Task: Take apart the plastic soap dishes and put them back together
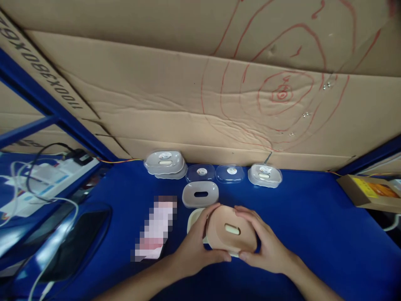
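Note:
A pinkish-beige oval dish [219,234] with a pale piece in its central slot is held over the blue table. My left hand [196,246] grips its left side, and my right hand [266,242] grips its right side. Behind my left fingers, a cream dish [193,218] is partly hidden. Just beyond lies a grey oval dish [191,194] with an open dark slot. Two clear lids [200,172] [230,173] lie in the back row, between a stack of grey lidded dishes [165,162] and another grey lidded dish [265,175].
A phone [156,228] with a blurred screen lies left of my left hand. Power strips and white cables [46,179] crowd the far left, near a dark device [77,242]. An open cardboard box [360,190] stands at right. A cardboard wall [156,83] rises behind the table [313,217].

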Demonstrator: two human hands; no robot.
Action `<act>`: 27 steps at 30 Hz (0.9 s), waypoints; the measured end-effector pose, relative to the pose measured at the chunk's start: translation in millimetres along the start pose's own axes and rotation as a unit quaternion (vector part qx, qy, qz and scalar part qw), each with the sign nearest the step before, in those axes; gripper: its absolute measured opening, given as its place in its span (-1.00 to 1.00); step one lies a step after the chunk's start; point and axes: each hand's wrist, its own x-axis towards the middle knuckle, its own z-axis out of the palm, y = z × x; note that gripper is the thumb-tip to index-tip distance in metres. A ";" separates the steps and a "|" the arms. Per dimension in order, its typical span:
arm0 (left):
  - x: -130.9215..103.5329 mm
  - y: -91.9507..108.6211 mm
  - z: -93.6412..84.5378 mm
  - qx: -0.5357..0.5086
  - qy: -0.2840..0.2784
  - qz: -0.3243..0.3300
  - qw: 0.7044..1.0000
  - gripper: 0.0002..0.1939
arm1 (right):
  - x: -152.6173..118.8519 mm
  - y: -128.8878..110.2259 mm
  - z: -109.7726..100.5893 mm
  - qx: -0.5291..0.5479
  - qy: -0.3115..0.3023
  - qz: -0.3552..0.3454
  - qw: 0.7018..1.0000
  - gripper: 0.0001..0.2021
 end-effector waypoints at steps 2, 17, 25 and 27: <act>-0.4 -6.6 -1.1 -0.007 -0.009 -0.007 1.000 0.23 | -0.8 6.0 3.5 -0.005 0.011 -0.008 1.000 -0.19; -3.6 -24.4 1.6 0.276 -0.089 0.146 0.946 0.14 | 26.6 70.6 -38.8 -0.139 0.125 0.024 0.982 -0.51; 17.7 -10.4 26.6 0.535 -0.106 0.264 0.796 -0.14 | 64.0 90.2 -41.1 -0.189 -0.041 -0.063 0.979 -0.37; 20.7 -9.7 31.8 0.559 -0.106 0.247 0.785 -0.16 | 65.2 90.3 -36.6 -0.195 -0.051 -0.077 0.976 -0.35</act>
